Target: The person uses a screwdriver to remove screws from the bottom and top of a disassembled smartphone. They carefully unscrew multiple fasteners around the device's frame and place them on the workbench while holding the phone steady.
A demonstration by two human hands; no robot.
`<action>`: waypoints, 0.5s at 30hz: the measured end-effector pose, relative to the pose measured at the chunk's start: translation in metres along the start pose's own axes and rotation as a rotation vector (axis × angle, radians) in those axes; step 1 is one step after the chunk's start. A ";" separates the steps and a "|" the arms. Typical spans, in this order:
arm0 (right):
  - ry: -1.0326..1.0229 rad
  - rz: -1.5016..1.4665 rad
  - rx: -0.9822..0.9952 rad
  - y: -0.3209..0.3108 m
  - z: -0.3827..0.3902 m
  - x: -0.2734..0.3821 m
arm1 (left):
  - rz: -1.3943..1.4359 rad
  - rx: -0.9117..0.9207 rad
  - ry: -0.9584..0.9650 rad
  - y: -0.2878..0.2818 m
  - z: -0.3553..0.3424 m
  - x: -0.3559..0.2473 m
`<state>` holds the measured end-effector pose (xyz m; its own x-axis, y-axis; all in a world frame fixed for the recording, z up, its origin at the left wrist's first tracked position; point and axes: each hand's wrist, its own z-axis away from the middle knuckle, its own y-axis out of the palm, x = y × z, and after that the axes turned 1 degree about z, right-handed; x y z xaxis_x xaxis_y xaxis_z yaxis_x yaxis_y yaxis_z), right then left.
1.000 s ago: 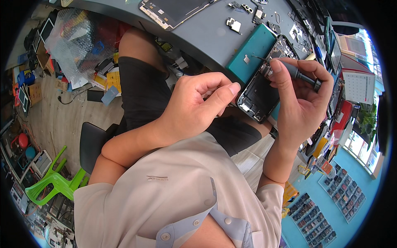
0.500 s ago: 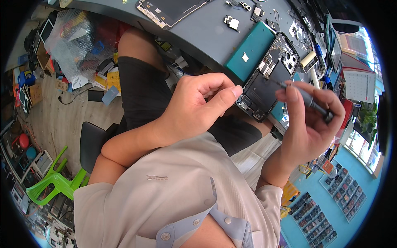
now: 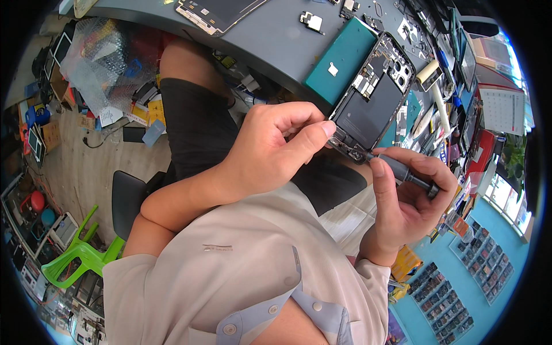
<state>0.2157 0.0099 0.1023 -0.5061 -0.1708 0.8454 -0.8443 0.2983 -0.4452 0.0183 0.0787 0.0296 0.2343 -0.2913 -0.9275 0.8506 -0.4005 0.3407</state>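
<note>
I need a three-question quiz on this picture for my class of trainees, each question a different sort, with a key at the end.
1. Which hand holds the screwdriver?
2. True or false: the plastic chair at the picture's left is red.
3. The screwdriver's tip is at which part of the opened phone? a) far end; b) middle; c) end nearest the person's body.

Key: 1. The right hand. 2. False; the plastic chair is green. 3. c.

An opened black phone (image 3: 372, 109) slants toward one o'clock, innards bared, a grey screwdriver (image 3: 398, 168) angled near its six-o'clock end.
</note>
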 end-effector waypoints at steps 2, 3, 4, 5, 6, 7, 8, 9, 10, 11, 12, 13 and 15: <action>-0.021 0.020 0.020 0.000 -0.001 0.000 | 0.008 -0.006 -0.001 0.001 0.000 0.000; -0.022 0.024 0.019 0.001 -0.001 0.000 | 0.009 -0.008 0.002 0.001 0.000 0.001; -0.024 0.027 0.018 0.002 -0.001 0.000 | 0.010 -0.010 0.005 0.001 0.000 0.002; -0.025 0.030 0.016 0.002 -0.001 0.000 | 0.008 -0.008 0.006 0.001 0.000 0.002; -0.030 0.037 0.021 0.002 -0.001 0.000 | 0.007 -0.007 0.007 0.001 0.000 0.002; -0.034 0.044 0.026 0.002 -0.001 0.000 | 0.006 -0.006 0.008 0.001 0.000 0.002; -0.039 0.051 0.030 0.002 -0.002 0.000 | 0.002 -0.006 0.009 0.001 0.000 0.001; -0.046 0.067 0.037 0.002 -0.002 0.000 | -0.001 -0.005 0.009 0.001 0.000 0.001; -0.054 0.083 0.044 0.001 -0.002 0.000 | -0.005 -0.005 0.009 0.001 0.000 0.001; -0.061 0.098 0.050 0.001 -0.002 0.000 | -0.005 -0.004 0.009 0.001 0.000 0.002; -0.057 0.091 0.050 0.001 -0.002 -0.001 | -0.004 -0.003 0.009 0.000 0.000 0.002; -0.053 0.084 0.049 0.001 -0.002 -0.001 | -0.004 -0.003 0.010 0.000 0.000 0.002; -0.053 0.080 0.050 0.001 -0.003 -0.001 | -0.001 -0.003 0.012 0.001 -0.001 0.002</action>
<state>0.2156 0.0128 0.1020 -0.5796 -0.1983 0.7904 -0.8079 0.2663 -0.5256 0.0196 0.0783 0.0275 0.2388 -0.2805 -0.9297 0.8524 -0.3980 0.3391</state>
